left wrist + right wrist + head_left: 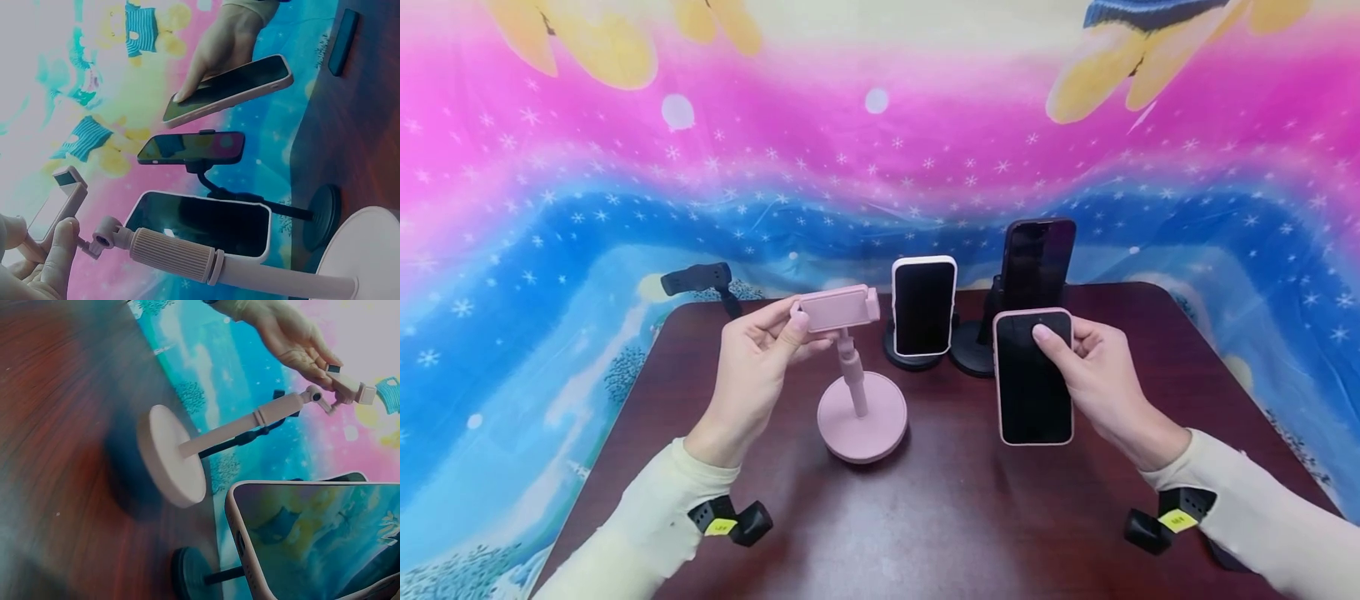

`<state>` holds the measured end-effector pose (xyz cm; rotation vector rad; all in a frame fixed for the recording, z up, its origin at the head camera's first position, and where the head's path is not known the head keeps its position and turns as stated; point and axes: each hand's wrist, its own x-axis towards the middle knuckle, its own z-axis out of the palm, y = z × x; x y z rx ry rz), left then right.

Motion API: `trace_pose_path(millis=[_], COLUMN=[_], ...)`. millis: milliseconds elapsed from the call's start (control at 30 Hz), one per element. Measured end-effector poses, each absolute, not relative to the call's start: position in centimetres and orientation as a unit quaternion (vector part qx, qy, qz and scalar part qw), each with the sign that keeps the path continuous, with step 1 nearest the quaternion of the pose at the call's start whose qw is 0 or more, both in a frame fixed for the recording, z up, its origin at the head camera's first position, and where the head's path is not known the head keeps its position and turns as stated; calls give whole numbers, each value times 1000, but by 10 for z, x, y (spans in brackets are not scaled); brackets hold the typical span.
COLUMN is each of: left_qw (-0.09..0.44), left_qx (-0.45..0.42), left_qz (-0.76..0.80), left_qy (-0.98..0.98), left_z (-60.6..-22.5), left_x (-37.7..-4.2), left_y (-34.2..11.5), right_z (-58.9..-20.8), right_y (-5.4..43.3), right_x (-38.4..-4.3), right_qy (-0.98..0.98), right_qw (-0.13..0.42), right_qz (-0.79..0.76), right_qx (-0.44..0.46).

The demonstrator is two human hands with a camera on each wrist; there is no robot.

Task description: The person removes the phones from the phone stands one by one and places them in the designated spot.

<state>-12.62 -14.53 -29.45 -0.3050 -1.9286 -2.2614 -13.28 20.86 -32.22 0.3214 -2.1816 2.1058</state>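
Note:
My left hand (745, 375) pinches the left end of the pink phone stand's clamp (835, 309), thumb in front and fingers behind. The stand's round base (862, 417) rests on the table, its short post rising to the clamp, which has no phone in it. In my right hand (1108, 379) is a phone with a pink rim (1030, 392), gripped upright above the table by its right edge. My thumb lies across the top of its dark screen. From the left wrist view, this phone (231, 90) appears clear of the stands behind it.
Behind the pink stand, a white-rimmed phone (922, 308) sits on a black round stand. Beside it, a dark phone (1037, 258) is mounted on a taller black stand (973, 350). Another black holder (700, 279) rises at the back left. A dark flat object (344, 42) lies on the table's right side.

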Motion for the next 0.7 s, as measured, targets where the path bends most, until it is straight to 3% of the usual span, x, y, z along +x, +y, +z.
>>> trace_pose_path(millis=[700], left_qw=[91], left_qx=[-74], left_qz=[-773], left_qy=[-623], left_z=[-291], left_x=[-149], left_y=[-160], right_z=[-334], right_y=[238], right_x=[-124], right_qy=[-727], right_qw=[45], right_qz=[678], right_qx=[96])
